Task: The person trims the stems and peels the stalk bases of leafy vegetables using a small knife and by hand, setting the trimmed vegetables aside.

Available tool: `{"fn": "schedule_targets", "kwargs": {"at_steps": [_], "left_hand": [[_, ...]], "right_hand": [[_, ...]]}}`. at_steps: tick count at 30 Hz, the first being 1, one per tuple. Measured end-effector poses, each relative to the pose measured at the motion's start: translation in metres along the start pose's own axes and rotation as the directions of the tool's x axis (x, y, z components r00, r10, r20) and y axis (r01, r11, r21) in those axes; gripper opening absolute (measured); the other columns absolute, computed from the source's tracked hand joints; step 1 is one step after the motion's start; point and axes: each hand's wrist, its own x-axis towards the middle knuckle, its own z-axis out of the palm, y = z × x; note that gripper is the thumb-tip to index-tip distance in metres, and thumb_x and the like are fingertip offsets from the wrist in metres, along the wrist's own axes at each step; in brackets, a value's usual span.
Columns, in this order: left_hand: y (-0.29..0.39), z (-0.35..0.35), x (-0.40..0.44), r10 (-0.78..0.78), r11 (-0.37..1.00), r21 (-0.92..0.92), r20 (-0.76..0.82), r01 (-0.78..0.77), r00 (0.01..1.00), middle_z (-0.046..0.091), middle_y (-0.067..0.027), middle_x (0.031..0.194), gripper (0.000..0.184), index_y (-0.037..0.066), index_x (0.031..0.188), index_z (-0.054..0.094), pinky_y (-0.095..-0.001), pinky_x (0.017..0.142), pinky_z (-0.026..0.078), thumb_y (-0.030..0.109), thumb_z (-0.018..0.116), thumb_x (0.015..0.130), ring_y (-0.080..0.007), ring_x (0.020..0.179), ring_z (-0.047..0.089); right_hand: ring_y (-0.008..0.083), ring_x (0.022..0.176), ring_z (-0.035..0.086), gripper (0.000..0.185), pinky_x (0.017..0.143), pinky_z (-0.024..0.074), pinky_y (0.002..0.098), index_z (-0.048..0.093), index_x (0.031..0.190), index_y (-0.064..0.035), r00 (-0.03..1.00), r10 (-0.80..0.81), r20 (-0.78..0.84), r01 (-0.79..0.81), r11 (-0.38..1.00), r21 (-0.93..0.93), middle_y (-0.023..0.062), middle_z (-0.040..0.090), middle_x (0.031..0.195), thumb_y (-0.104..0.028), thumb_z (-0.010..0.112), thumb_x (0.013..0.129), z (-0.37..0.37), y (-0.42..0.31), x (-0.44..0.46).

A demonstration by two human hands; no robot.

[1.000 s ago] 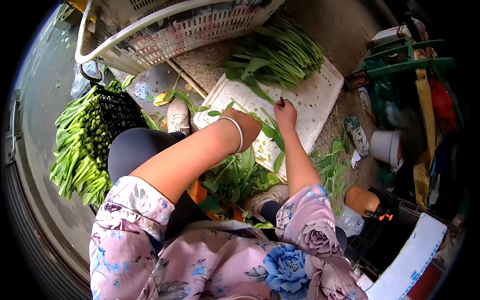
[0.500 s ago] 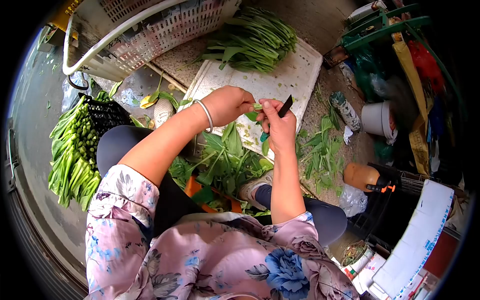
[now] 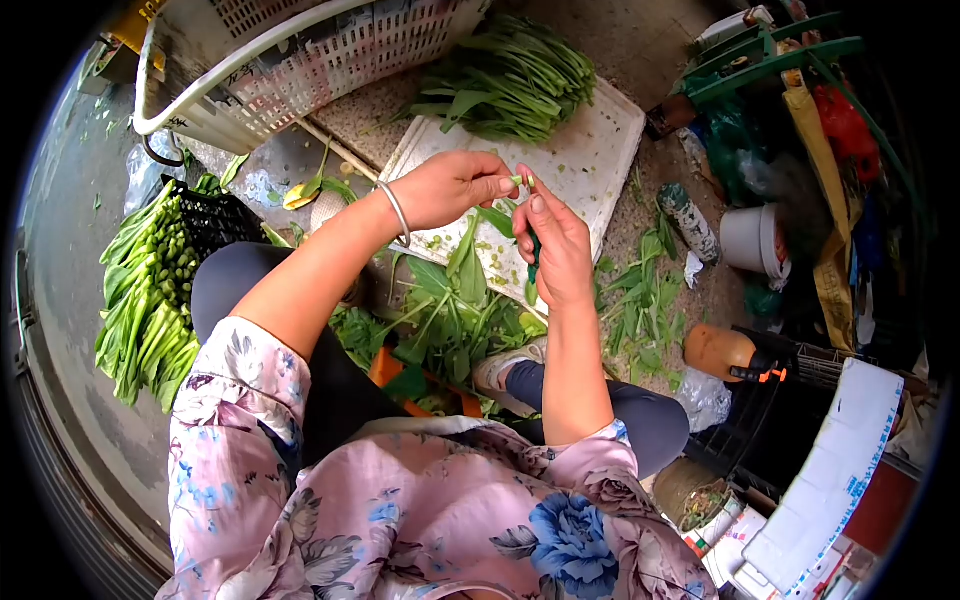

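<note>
My left hand [image 3: 455, 190], with a bangle at the wrist, is closed on a leafy green stalk [image 3: 466, 262]. The stalk's cut end sticks out toward my right hand, and its leaves seem to hang below my fingers. My right hand [image 3: 562, 248] is wrapped round a small knife [image 3: 534, 258] with a green handle; its blade is mostly hidden now. My right fingertips are at the stalk's end. Under both hands lies a white board [image 3: 610, 130] scattered with small green cut bits. A bundle of greens [image 3: 515, 80] rests on its far end.
Loose leafy greens [image 3: 450, 320] lie below my hands, near an orange-edged container [image 3: 385, 368]. At left, trimmed greens [image 3: 150, 300] sit against a black crate [image 3: 220, 220]. A white basket [image 3: 330, 70] stands at upper left. To the right are a grey pot [image 3: 752, 240] and a bottle [image 3: 720, 347].
My right hand has turned, so the dark blade that pointed up and right no longer shows clearly. My left hand has shifted slightly left and down, and the stalk's pale end is now visible.
</note>
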Motion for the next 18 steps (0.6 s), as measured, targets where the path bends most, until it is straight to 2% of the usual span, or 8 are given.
{"fn": "schedule_targets", "kwargs": {"at_steps": [2, 8, 11, 14, 17, 18], "left_hand": [[0.006, -0.003, -0.001, -0.063, 0.997, -0.035, 0.02, 0.064, 0.998, 0.053, -0.001, 0.075, 0.031, -0.001, 0.095, 0.057, -0.0243, 0.068, 0.042, 0.028, 0.049, 0.091, -0.01, 0.072, 0.046], [-0.001, -0.002, 0.001, -0.081, 0.996, 0.03, 0.015, 0.081, 0.997, 0.056, -0.0024, 0.077, 0.03, -0.002, 0.094, 0.058, -0.0241, 0.069, 0.043, 0.027, 0.05, 0.09, -0.0097, 0.072, 0.047], [-0.008, 0.001, 0.003, -0.028, 1.0, 0.01, -0.045, 0.028, 0.999, 0.057, -0.0061, 0.069, 0.025, -0.001, 0.087, 0.06, -0.0273, 0.062, 0.042, 0.024, 0.054, 0.087, -0.012, 0.064, 0.048], [-0.006, 0.0, 0.002, -0.044, 0.999, 0.024, -0.031, 0.045, 0.999, 0.058, -0.0067, 0.071, 0.025, -0.001, 0.087, 0.06, -0.0282, 0.063, 0.043, 0.023, 0.054, 0.087, -0.0128, 0.065, 0.049], [-0.003, -0.002, 0.001, -0.1, 0.994, 0.054, 0.033, 0.098, 0.994, 0.054, -0.0025, 0.072, 0.026, -0.001, 0.089, 0.058, -0.0253, 0.066, 0.042, 0.025, 0.052, 0.089, -0.0103, 0.069, 0.047], [-0.003, -0.003, 0.001, -0.1, 0.994, 0.055, 0.029, 0.098, 0.995, 0.054, -0.0025, 0.072, 0.026, -0.001, 0.089, 0.058, -0.0253, 0.066, 0.042, 0.025, 0.052, 0.089, -0.0103, 0.069, 0.047]], "right_hand": [[0.0023, 0.053, 0.036, 0.041, 0.045, 0.0266, 0.0139, 0.048, 0.124, -0.0068, 1.0, 0.01, -0.004, -0.01, 1.0, -0.001, -0.0033, 0.048, 0.068, -0.025, 0.053, 0.089, 0.0, 0.002, 0.001], [0.0029, 0.054, 0.037, 0.038, 0.044, 0.0274, 0.0144, 0.049, 0.122, -0.0047, 1.0, 0.027, 0.0, -0.027, 0.998, -0.052, -0.0035, 0.048, 0.067, -0.024, 0.052, 0.089, -0.001, 0.003, 0.0], [0.0027, 0.053, 0.035, 0.038, 0.046, 0.0272, 0.0147, 0.051, 0.122, -0.0067, 0.999, 0.034, 0.015, -0.033, 0.999, -0.04, -0.003, 0.048, 0.066, -0.022, 0.055, 0.088, -0.002, 0.004, 0.0], [0.0029, 0.054, 0.035, 0.037, 0.047, 0.0273, 0.0151, 0.051, 0.122, -0.0065, 0.998, 0.056, 0.009, -0.055, 0.998, -0.041, -0.0036, 0.045, 0.065, -0.021, 0.055, 0.088, -0.003, 0.005, 0.0], [0.0033, 0.053, 0.033, 0.035, 0.045, 0.0268, 0.0159, 0.052, 0.121, -0.0075, 0.998, 0.06, 0.005, -0.06, 0.998, -0.021, -0.0044, 0.042, 0.063, -0.022, 0.053, 0.089, -0.007, 0.012, 0.002], [0.0035, 0.052, 0.033, 0.034, 0.044, 0.0264, 0.0164, 0.053, 0.12, -0.008, 0.995, 0.1, -0.024, -0.098, 0.993, 0.058, -0.0047, 0.041, 0.062, -0.023, 0.052, 0.089, -0.012, 0.02, 0.004]]}}
